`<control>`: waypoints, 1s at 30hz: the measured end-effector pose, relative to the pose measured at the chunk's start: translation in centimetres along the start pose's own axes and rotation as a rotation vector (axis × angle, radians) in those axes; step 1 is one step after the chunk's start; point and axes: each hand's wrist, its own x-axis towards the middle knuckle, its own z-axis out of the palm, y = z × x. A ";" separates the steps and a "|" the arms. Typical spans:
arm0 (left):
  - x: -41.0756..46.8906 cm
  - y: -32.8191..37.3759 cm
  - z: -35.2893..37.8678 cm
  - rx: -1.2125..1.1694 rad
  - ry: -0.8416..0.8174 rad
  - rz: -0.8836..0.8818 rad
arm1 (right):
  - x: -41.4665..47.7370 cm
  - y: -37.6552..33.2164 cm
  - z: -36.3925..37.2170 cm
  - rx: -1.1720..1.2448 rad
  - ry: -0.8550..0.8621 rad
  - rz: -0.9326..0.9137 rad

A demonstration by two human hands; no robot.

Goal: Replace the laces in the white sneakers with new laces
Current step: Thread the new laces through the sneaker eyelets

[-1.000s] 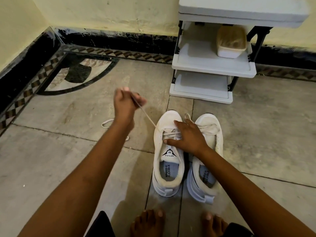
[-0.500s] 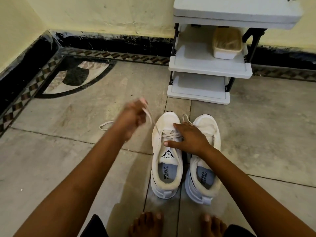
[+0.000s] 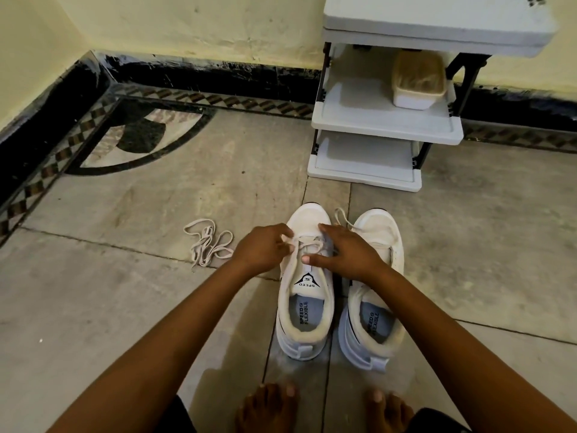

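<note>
Two white sneakers side by side on the stone floor [image 3: 125, 307], toes pointing away, heels near the person's bare feet.

Left sneaker [image 3: 307, 310]: tongue bears a black logo and "SPEED"; the insole reads "SPEED & FLEXIBLE". Only the lower eyelets carry lace [image 3: 309, 242], crossing loosely near the toe. Upper eyelets unlaced.

Right sneaker [image 3: 379, 232]: same insole print. A lace end [image 3: 341, 217] curls out beside its toe.

Left hand [image 3: 262, 250]: low at the left sneaker's outer edge, fingers curled, pinching the lace.

Right hand [image 3: 346, 253]: laid over the left sneaker's inner side, fingers fairly straight, thumb across the tongue. Holds nothing that I can see.

Loose lace [image 3: 208, 242]: tangled heap on the floor, left of the sneakers, apart from both hands.

Rack [image 3: 384, 126] by the wall beyond the sneakers; box [image 3: 416, 85] on its middle shelf.

Change: a second ago the left hand was raised out to the left with the lace drawn taut; now it is down at the eyelets. Right hand has stayed on the left sneaker. Loose lace was half hidden behind the left arm, now in full view.
</note>
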 end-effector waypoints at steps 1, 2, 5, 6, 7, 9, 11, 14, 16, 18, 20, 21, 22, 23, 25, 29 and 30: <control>0.0 0.1 0.1 0.044 0.006 -0.010 | 0.0 0.0 0.1 -0.005 0.003 0.000; 0.0 0.4 0.0 0.057 0.007 -0.001 | 0.0 0.1 0.1 -0.013 0.006 0.003; -0.2 1.0 -2.4 -0.332 0.043 -0.042 | 0.0 0.3 0.3 -0.033 0.007 0.015; -0.2 1.2 -3.8 -0.533 0.108 -0.077 | 0.0 0.4 0.4 -0.029 0.007 0.020; -0.2 1.2 -5.4 -0.723 0.179 -0.088 | 0.1 0.5 0.4 -0.024 0.007 0.024; -0.1 1.1 -7.9 -0.947 0.253 -0.065 | 0.0 0.7 0.5 -0.024 0.009 0.026; -0.2 1.1 -8.3 -0.940 0.243 -0.064 | 0.0 0.6 0.5 -0.024 0.012 0.019; 0.0 1.0 -6.4 -0.635 0.190 -0.101 | 0.1 0.4 0.4 -0.012 0.010 0.017; 0.4 0.6 -4.5 -0.249 0.141 -0.076 | 0.1 0.4 0.4 -0.003 0.011 0.019; 0.5 0.2 -2.8 0.061 0.066 -0.006 | 0.1 0.4 0.4 0.002 0.011 0.019; 0.4 0.4 -1.2 0.188 0.043 0.121 | 0.1 0.4 0.4 0.003 0.004 0.020; 0.5 0.4 -0.6 0.233 0.051 0.174 | 0.1 0.4 0.5 0.004 0.001 0.022; 0.6 0.4 -0.2 0.297 0.069 0.207 | 0.1 0.4 0.5 0.005 0.000 0.024; 0.7 0.4 -0.1 0.375 0.094 0.217 | 0.1 0.4 0.5 0.002 0.000 0.025; 0.9 0.3 0.0 0.485 0.134 0.196 | 0.2 0.4 0.5 -0.010 0.000 0.023; 0.8 -0.1 0.2 0.386 0.123 0.193 | 0.1 0.2 0.5 -0.050 0.012 0.026; 0.8 -0.2 0.1 0.304 0.139 0.187 | 0.0 0.1 0.6 -0.071 0.015 0.022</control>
